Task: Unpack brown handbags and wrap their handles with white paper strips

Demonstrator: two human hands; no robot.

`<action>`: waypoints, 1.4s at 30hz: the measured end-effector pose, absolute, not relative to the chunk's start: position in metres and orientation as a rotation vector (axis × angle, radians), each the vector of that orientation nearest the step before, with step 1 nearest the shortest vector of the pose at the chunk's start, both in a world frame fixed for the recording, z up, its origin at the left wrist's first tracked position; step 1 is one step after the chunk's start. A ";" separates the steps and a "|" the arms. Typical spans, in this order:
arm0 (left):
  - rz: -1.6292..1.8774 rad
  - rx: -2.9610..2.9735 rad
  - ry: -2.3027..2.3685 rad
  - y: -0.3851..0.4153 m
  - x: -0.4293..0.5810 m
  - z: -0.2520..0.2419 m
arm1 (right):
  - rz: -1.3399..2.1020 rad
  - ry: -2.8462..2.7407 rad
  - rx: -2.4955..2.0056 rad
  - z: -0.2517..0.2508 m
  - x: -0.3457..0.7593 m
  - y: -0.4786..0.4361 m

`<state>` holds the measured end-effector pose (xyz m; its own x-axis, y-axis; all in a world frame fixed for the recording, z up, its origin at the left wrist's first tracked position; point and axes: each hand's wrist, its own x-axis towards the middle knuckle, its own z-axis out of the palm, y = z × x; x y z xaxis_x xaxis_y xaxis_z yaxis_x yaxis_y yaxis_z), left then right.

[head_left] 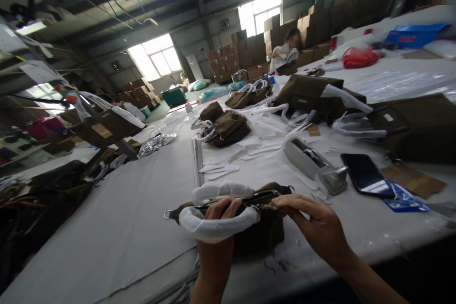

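A dark olive handbag stands upright on the white-covered table in front of me. Its two handles are wrapped in white paper, and a metal ring sticks out at each end. My left hand reaches up through the near handle, its fingers bent over the bag's top edge by the zipper. At the right end of the opening, my right hand pinches a small metal chain with thumb and forefinger. The bag's inside is mostly hidden.
Right of the bag are a grey tape dispenser, a black phone and a blue card. More olive bags with wrapped handles lie farther back. Dark goods are heaped at left. Another person is at the far end.
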<state>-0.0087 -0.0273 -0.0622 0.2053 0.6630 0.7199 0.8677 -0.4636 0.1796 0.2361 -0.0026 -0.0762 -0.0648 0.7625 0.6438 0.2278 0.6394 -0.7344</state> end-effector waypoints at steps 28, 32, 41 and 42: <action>-0.800 -2.507 -1.262 -0.005 0.007 -0.034 | 0.871 -1.396 -1.060 -0.066 0.248 0.008; -0.685 -2.447 -1.321 -0.019 0.002 -0.034 | 0.818 -1.409 -1.019 -0.059 0.240 0.010; -0.763 -2.458 -1.518 -0.029 -0.009 -0.036 | 0.794 -1.409 -1.012 -0.058 0.231 0.012; -0.800 -2.424 -1.528 -0.029 -0.009 -0.036 | 0.779 -1.409 -1.019 -0.058 0.230 0.012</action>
<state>-0.0094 -0.0290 -0.0362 0.3325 0.7863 0.5207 0.8758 -0.4622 0.1388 0.2304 0.0116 -0.0576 0.0516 0.9114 0.4082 0.1393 0.3982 -0.9066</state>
